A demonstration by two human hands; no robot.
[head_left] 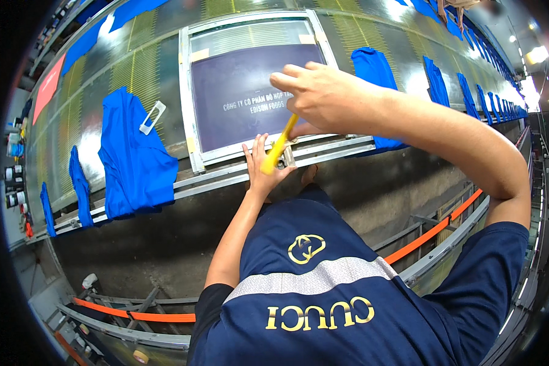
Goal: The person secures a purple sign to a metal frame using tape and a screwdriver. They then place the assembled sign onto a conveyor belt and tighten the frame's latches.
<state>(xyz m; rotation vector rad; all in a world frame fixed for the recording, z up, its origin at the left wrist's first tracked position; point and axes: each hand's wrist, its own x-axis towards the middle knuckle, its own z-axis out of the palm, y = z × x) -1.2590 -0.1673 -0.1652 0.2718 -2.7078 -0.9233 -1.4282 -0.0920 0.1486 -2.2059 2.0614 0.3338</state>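
A screen-printing frame (187, 91) with a dark purple mesh and pale lettering lies on the long table. My left hand (262, 166) rests on the frame's near edge with its fingers spread, beside a small metal bracket (288, 160). Above the frame's near right part, my right hand (314, 97) is closed on a yellow-handled tool (278, 146). Its handle slants down from the fist, and its thicker end overlaps my left hand in view. My right hand hides the tool's other end and part of the lettering.
Left of the frame, a blue fabric piece (128, 158) drapes over the table edge, with a white plastic piece (152, 118) on it. More blue fabric (375, 70) lies right of the frame. Metal rails (219, 177) run along the near edge. An orange strip (430, 235) lines another structure behind me.
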